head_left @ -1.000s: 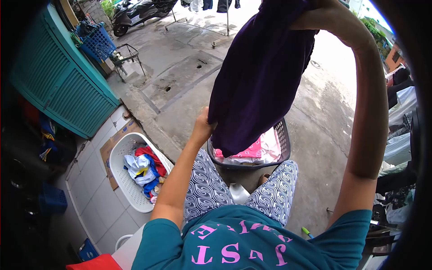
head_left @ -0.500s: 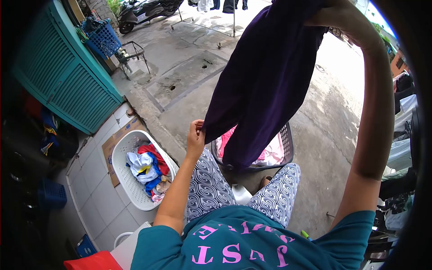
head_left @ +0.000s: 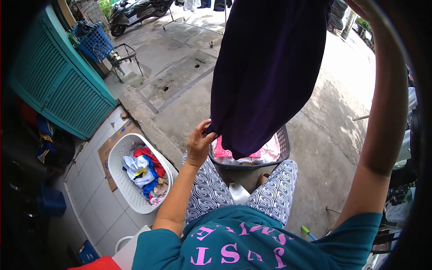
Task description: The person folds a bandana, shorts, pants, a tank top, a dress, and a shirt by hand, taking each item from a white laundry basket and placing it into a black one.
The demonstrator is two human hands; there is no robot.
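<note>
A pair of dark purple trousers [head_left: 267, 76] hangs stretched out in front of me, its top running past the upper frame edge. My right hand [head_left: 365, 10] is raised high at the upper right and holds the trousers up; its fingers are mostly cut off by the frame. Lower down, my left hand [head_left: 201, 141] pinches the edge of a trouser leg between thumb and fingers. Beneath the hanging cloth, a dark laundry basket [head_left: 284, 143] holds pink and white clothes [head_left: 270, 150], partly covered by the trousers.
To my left a white laundry basket [head_left: 118, 180] with red, blue and white clothes [head_left: 143, 171] stands on tiles. Behind it are teal louvered doors [head_left: 63, 81] and a blue basket [head_left: 96, 42] of hangers. A motorbike [head_left: 137, 15] and a drying rack [head_left: 225, 22] stand farther off.
My right hand has risen and moved right, lifting the trousers higher. The legs now hang closer together, and my left hand has turned while still gripping the leg edge.
</note>
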